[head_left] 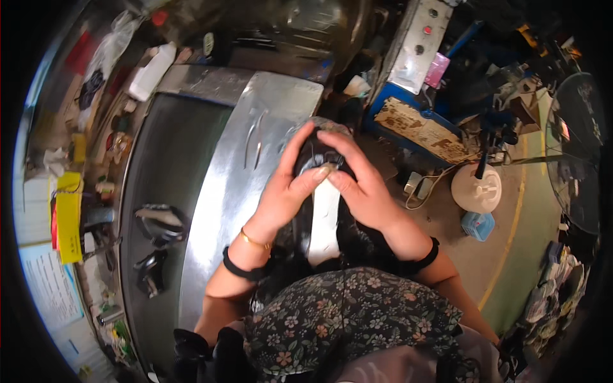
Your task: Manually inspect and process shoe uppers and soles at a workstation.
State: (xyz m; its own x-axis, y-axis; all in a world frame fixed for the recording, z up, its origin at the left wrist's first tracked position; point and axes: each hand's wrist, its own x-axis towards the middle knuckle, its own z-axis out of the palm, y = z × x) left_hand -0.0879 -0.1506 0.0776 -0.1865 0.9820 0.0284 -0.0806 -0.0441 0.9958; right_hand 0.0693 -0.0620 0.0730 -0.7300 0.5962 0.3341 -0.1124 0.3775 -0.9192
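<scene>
A black shoe point(324, 220) is held in front of my body with its long white underside facing up. My left hand point(281, 188) wraps its left side near the toe, the thumb pressing on the white strip. On the opposite side, my right hand point(366, 191) grips it in the same way, and the two thumb tips nearly meet at the middle. The fingers curl over the dark far end, hiding part of it. A thin pair of metal tweezers or pincers point(254, 142) lies on the shiny metal tabletop point(220, 191) to the left.
Left of the tabletop, a dark conveyor belt point(172, 134) carries two black shoes point(159, 225). Beyond it runs a cluttered shelf with a yellow box point(69, 217). A blue machine point(415, 124) stands at the far right, near a white round container point(477, 188) and a light-blue basket point(477, 226).
</scene>
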